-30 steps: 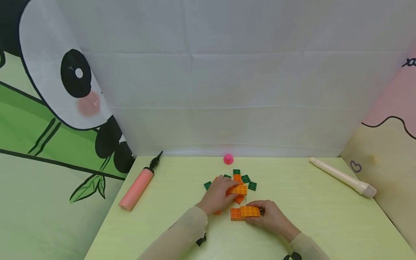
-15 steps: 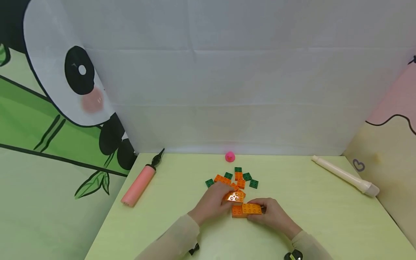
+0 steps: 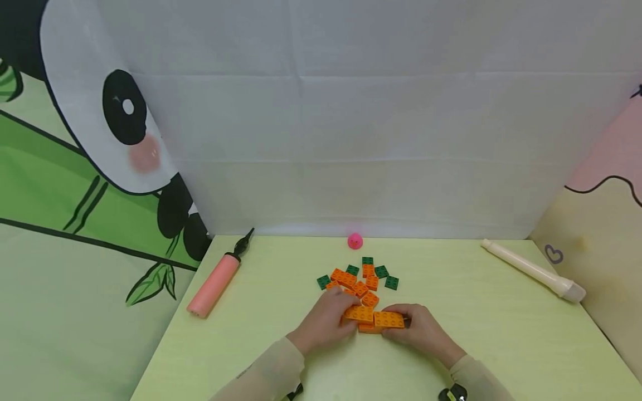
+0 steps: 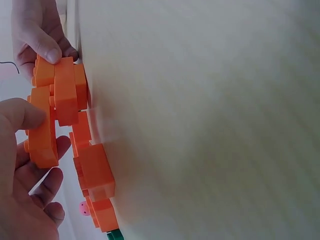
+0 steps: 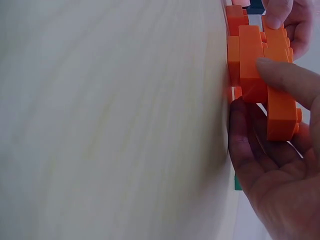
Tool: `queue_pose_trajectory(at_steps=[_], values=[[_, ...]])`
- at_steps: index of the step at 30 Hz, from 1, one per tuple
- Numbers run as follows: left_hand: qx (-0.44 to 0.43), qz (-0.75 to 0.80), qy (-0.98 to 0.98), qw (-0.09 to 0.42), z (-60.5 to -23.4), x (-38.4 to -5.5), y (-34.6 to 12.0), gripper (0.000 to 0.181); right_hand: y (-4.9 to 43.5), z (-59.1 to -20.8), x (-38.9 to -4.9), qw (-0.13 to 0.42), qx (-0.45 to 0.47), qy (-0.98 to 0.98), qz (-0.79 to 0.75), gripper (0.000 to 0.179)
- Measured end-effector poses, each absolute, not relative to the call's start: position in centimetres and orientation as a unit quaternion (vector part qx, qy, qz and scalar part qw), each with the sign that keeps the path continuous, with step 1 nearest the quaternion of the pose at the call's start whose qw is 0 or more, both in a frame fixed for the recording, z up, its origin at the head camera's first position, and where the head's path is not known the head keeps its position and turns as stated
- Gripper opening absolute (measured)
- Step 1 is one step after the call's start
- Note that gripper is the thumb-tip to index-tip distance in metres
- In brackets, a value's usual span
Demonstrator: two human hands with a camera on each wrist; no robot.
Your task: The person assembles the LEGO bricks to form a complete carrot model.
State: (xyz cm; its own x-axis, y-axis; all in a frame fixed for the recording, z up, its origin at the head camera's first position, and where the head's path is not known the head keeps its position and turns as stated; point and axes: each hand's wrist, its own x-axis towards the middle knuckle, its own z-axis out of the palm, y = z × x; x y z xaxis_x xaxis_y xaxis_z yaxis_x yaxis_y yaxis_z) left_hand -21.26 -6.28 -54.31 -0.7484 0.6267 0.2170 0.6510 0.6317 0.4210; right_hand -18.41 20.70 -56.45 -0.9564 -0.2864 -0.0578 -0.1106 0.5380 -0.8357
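My left hand point(image 3: 326, 317) pinches an orange toy building brick point(image 3: 359, 314) between thumb and fingers. It sits above the left end of a lower orange brick point(image 3: 369, 329), tilted slightly in the left wrist view; whether the studs are pressed home I cannot tell. On that lower brick's right side sits another orange brick point(image 3: 389, 319), overhanging to the right. My right hand point(image 3: 423, 329) grips this small stack from the right, thumb in front in the right wrist view. Behind the hands lie several loose orange bricks point(image 3: 344, 278), the nearest point(image 3: 370, 299) just past the stack.
Several small green bricks point(image 3: 392, 283) surround the orange pile. A pink ball-like toy point(image 3: 355, 241) stands at the table's back edge. A pink hand pump point(image 3: 215, 285) lies left, a cream tube point(image 3: 533, 271) right. White fabric point(image 3: 351, 167) rises behind the table point(image 3: 451, 284).
My left hand has brought its orange brick from the loose pile down toward me, onto the left side of the stack. My right hand has stayed nearly still on its bricks.
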Motion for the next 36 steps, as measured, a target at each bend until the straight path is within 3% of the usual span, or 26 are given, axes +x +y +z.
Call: queue_pose_trajectory(at_steps=[18,36], values=[[-0.404,-0.181,-0.896,0.041,-55.0,-21.2,-6.0,0.037,20.7,-56.4,-18.5,0.094,-0.128,0.863,-0.480,0.041],[-0.394,-0.187,-0.900,0.003,-54.2,-21.1,-5.2,0.039,20.8,-56.6,-18.5,0.090,-0.128,0.869,-0.469,0.041]])
